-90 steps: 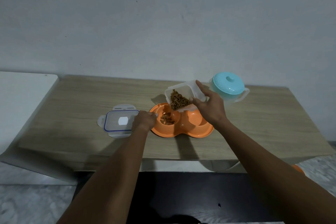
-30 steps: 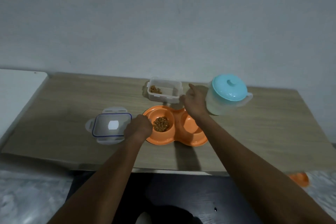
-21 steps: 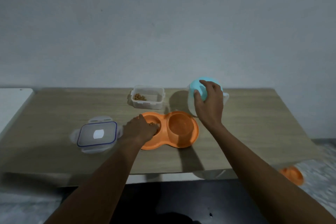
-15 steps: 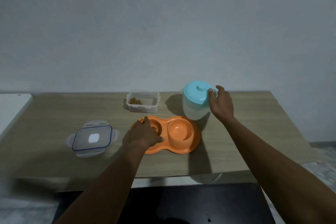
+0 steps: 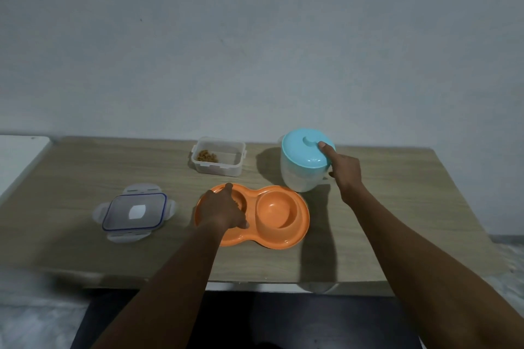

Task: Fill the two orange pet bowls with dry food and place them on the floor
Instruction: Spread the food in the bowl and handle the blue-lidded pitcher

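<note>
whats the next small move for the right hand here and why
Probably lift the pitcher and tip it toward the right bowl: the right hand already grips its side, that bowl looks empty, and the left hand rests on the left bowl.

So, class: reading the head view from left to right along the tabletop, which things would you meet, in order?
Container lid → left hand on the orange double bowl → jug with the turquoise lid → right hand. The clear food container overlaps the bowl's span, so it is left out.

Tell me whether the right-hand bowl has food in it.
No. The right-hand bowl shows only bare orange plastic inside.
</note>
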Action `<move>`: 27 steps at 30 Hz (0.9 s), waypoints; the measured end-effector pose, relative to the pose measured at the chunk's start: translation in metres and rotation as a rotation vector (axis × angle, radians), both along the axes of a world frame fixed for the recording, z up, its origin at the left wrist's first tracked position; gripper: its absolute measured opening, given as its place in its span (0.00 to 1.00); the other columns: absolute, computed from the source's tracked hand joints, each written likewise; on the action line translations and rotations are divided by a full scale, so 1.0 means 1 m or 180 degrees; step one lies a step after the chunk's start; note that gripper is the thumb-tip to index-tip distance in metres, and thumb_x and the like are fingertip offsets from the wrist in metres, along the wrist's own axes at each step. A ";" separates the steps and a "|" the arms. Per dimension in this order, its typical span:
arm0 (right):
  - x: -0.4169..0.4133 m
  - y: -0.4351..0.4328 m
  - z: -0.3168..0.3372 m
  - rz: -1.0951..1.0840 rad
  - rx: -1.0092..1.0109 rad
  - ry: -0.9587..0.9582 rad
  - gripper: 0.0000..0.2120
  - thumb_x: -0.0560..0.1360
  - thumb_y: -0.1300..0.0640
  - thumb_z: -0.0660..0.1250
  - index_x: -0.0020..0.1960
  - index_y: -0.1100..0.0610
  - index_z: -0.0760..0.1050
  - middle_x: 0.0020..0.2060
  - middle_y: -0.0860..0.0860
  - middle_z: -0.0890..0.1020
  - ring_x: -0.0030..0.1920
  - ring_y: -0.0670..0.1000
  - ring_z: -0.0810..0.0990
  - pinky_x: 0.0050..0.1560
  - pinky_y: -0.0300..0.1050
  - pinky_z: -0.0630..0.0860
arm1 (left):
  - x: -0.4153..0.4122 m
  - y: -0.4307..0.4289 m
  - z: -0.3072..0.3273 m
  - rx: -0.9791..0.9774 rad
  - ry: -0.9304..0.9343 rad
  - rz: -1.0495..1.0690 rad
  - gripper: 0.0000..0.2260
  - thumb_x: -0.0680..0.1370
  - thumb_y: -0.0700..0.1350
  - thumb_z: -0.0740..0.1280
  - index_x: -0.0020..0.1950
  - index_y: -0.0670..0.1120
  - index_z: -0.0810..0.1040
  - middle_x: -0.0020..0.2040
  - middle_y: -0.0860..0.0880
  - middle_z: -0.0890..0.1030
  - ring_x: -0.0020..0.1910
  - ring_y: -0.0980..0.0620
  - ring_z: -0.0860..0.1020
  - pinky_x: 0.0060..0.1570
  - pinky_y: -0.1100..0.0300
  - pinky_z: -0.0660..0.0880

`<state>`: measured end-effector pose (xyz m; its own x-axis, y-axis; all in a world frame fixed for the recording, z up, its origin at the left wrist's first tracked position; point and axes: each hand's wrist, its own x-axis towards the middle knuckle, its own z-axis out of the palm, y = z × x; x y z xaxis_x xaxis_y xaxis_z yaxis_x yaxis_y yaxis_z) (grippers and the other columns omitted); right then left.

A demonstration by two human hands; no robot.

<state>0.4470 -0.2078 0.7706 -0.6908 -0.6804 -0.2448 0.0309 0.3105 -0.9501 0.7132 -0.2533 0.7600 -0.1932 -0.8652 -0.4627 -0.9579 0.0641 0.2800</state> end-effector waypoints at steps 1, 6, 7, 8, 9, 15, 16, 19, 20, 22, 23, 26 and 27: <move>0.001 -0.001 -0.001 -0.0076 -0.0043 -0.0042 0.32 0.70 0.40 0.76 0.54 0.70 0.81 0.51 0.62 0.86 0.44 0.53 0.80 0.46 0.52 0.76 | -0.001 0.000 0.000 0.0014 -0.0002 0.0006 0.53 0.64 0.54 0.80 0.80 0.51 0.51 0.75 0.41 0.65 0.76 0.40 0.60 0.69 0.46 0.65; -0.004 0.004 0.006 -0.0274 -0.0075 -0.0089 0.20 0.71 0.41 0.76 0.48 0.58 0.83 0.51 0.59 0.86 0.44 0.51 0.80 0.44 0.47 0.75 | -0.003 0.001 0.006 0.0084 0.0065 0.0065 0.53 0.66 0.52 0.80 0.81 0.51 0.50 0.77 0.42 0.63 0.77 0.40 0.58 0.70 0.46 0.63; -0.007 0.006 0.009 -0.0273 -0.0100 -0.0066 0.22 0.70 0.41 0.77 0.49 0.60 0.83 0.51 0.60 0.86 0.43 0.51 0.80 0.44 0.48 0.74 | -0.003 0.001 0.006 0.0096 0.0073 0.0075 0.53 0.66 0.52 0.80 0.81 0.51 0.50 0.77 0.42 0.63 0.77 0.40 0.58 0.70 0.46 0.63; -0.010 0.009 0.012 -0.0253 -0.0129 -0.0018 0.27 0.69 0.40 0.77 0.51 0.64 0.84 0.51 0.63 0.85 0.43 0.51 0.79 0.44 0.49 0.73 | -0.003 0.001 0.006 0.0112 0.0089 0.0089 0.52 0.66 0.52 0.80 0.81 0.51 0.50 0.77 0.42 0.63 0.77 0.40 0.58 0.70 0.46 0.63; -0.014 0.012 0.015 -0.0225 -0.0174 0.0059 0.31 0.67 0.39 0.77 0.52 0.67 0.83 0.50 0.64 0.85 0.42 0.52 0.77 0.43 0.50 0.72 | -0.003 0.002 0.005 0.0116 0.0100 0.0099 0.52 0.66 0.51 0.80 0.81 0.51 0.50 0.77 0.42 0.63 0.77 0.40 0.57 0.70 0.46 0.63; -0.032 0.039 0.030 -0.0018 -0.0155 0.0324 0.44 0.57 0.33 0.77 0.47 0.75 0.77 0.37 0.56 0.78 0.39 0.53 0.73 0.42 0.51 0.68 | -0.002 0.003 0.004 0.0114 0.0124 0.0145 0.52 0.65 0.51 0.80 0.80 0.52 0.52 0.77 0.41 0.62 0.77 0.40 0.58 0.69 0.43 0.65; -0.034 0.044 0.030 0.0032 -0.0083 0.0366 0.42 0.57 0.33 0.78 0.42 0.73 0.76 0.35 0.56 0.76 0.38 0.53 0.72 0.42 0.50 0.68 | -0.002 0.003 0.003 0.0110 0.0105 0.0129 0.52 0.65 0.52 0.81 0.80 0.52 0.52 0.77 0.41 0.62 0.77 0.40 0.57 0.69 0.43 0.64; -0.034 0.058 0.029 0.0118 0.0022 0.0504 0.41 0.58 0.33 0.78 0.37 0.73 0.74 0.32 0.56 0.73 0.36 0.54 0.71 0.42 0.51 0.68 | -0.003 0.002 0.003 0.0084 0.0055 0.0117 0.53 0.64 0.52 0.81 0.80 0.51 0.51 0.76 0.40 0.63 0.77 0.39 0.58 0.70 0.42 0.66; -0.033 0.063 0.029 0.0135 0.0025 0.0510 0.42 0.58 0.33 0.78 0.38 0.74 0.74 0.32 0.56 0.74 0.36 0.54 0.72 0.41 0.51 0.68 | -0.003 0.002 0.004 0.0087 0.0047 0.0104 0.53 0.64 0.52 0.81 0.80 0.51 0.51 0.76 0.40 0.63 0.77 0.39 0.59 0.70 0.43 0.66; -0.031 0.072 0.029 0.0155 0.0031 0.0529 0.41 0.59 0.34 0.79 0.39 0.75 0.75 0.31 0.55 0.76 0.35 0.53 0.74 0.41 0.50 0.69 | -0.003 0.002 0.004 0.0102 0.0039 0.0090 0.53 0.65 0.52 0.80 0.81 0.51 0.50 0.76 0.40 0.64 0.77 0.40 0.58 0.69 0.43 0.66; -0.030 0.076 0.028 0.0174 0.0037 0.0526 0.40 0.59 0.35 0.79 0.39 0.74 0.75 0.30 0.54 0.76 0.35 0.53 0.74 0.40 0.50 0.69 | -0.003 0.002 0.004 0.0113 0.0037 0.0088 0.53 0.65 0.52 0.80 0.81 0.51 0.50 0.76 0.40 0.64 0.77 0.40 0.57 0.69 0.43 0.66; -0.029 0.086 0.028 0.0276 0.0063 0.0542 0.32 0.62 0.38 0.80 0.29 0.66 0.71 0.24 0.50 0.72 0.30 0.51 0.71 0.37 0.48 0.65 | -0.003 0.001 0.001 0.0092 -0.0028 0.0030 0.54 0.65 0.52 0.80 0.81 0.50 0.50 0.76 0.41 0.65 0.77 0.39 0.57 0.69 0.42 0.66; -0.027 0.089 0.029 0.0293 0.0086 0.0579 0.30 0.63 0.40 0.81 0.26 0.61 0.69 0.22 0.48 0.70 0.28 0.50 0.69 0.35 0.47 0.64 | -0.003 0.001 0.001 0.0076 -0.0061 0.0005 0.53 0.65 0.53 0.80 0.81 0.50 0.50 0.76 0.41 0.65 0.77 0.39 0.57 0.69 0.42 0.66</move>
